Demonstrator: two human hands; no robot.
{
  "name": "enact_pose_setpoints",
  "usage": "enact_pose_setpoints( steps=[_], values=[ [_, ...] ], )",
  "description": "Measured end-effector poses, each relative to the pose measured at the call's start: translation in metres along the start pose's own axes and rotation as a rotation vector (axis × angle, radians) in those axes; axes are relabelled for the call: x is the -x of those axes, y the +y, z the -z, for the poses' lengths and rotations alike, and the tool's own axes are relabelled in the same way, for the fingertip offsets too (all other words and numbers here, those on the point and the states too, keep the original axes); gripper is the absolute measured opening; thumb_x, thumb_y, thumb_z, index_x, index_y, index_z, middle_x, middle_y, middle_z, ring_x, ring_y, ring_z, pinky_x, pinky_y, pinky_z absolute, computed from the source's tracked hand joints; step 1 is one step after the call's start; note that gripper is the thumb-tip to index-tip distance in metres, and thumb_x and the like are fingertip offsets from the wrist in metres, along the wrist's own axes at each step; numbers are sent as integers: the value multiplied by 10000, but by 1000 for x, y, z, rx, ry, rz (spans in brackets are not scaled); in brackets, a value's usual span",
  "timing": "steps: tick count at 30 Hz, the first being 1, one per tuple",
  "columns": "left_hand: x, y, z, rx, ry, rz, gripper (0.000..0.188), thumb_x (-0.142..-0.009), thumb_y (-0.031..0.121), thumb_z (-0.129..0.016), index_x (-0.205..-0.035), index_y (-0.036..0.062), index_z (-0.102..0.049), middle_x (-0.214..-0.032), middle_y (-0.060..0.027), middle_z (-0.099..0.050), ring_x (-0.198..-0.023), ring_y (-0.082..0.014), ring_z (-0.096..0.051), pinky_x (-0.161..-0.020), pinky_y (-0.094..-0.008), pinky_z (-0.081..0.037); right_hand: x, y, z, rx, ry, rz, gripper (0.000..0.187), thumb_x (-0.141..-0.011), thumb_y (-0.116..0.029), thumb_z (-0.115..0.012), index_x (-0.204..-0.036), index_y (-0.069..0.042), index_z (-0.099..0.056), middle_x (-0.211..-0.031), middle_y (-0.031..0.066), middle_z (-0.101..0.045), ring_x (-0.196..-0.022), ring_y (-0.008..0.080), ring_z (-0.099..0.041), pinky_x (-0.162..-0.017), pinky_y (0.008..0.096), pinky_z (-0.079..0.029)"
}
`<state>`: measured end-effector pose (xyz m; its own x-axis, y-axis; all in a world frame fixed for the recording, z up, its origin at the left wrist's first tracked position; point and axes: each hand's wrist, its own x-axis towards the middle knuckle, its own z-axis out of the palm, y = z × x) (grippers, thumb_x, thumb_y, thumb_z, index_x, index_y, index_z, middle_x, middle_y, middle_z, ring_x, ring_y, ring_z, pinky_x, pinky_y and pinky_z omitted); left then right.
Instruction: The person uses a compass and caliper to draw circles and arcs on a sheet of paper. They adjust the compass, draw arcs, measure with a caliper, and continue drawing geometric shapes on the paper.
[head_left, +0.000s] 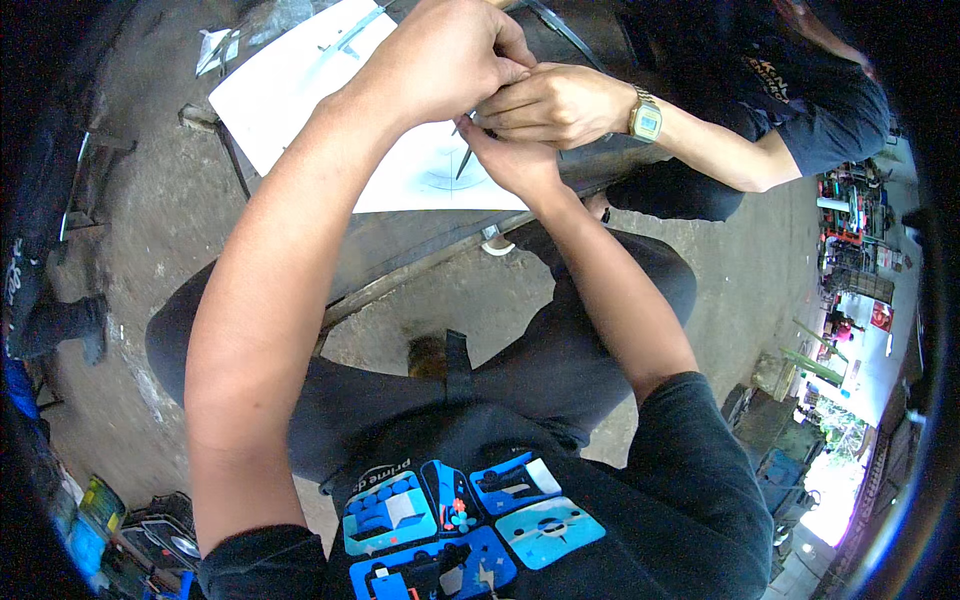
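Both hands, left (440, 60) and right (515, 160), pinch slim metal compass (466, 155), fingers closed, over white paper sheet (290, 90) at 12 o'clock; adjusting step, steadiness needed.

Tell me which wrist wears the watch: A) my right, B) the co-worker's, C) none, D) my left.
B: the watch sits on the co-worker's hand reaching in from the right; the left hand and right hand have bare wrists.

Paper sheet (300, 80): white, thin pencilled arcs
Pointed tool (466, 155): grey metal
Shirt (560, 500): black, blue and white printed panels
Wristwatch (646, 116): silver, pale face
Worktop (420, 240): dark grey
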<state>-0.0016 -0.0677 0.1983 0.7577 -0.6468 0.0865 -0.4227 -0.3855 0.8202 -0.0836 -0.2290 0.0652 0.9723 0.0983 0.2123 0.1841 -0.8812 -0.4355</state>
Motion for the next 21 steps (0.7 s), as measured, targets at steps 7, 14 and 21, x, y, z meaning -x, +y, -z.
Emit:
enact_pose_setpoints(
  steps=[7,14,21],
  values=[
    [-5,-1,2,-25,13,-123,142,-758,69,-704,-871,14,-771,-808,-205,-724,-781,-324,-733,-748,-393,-571,-4,5,-19,169,62,-60,414,-967,-392,-598,-1190,-52,-676,-1243,142,-670,-1185,300,-605,-983,410,-464],
    [-6,-10,2,64,-27,-98,145,-747,57,-697,-865,18,-771,-803,-207,-723,-777,-327,-732,-747,-396,-575,-2,12,-25,308,78,-3,375,-956,-331,-580,-1148,-20,-665,-1141,166,-690,-1112,335,-624,-946,457,-457],
    [-17,-23,-16,-114,97,-294,171,-725,98,-745,-882,79,-810,-829,-157,-749,-804,-266,-742,-744,-366,-588,1,17,-38,-31,104,-200,286,-972,-303,-606,-962,-27,-680,-860,88,-728,-873,243,-695,-819,395,-502]
  ],
)
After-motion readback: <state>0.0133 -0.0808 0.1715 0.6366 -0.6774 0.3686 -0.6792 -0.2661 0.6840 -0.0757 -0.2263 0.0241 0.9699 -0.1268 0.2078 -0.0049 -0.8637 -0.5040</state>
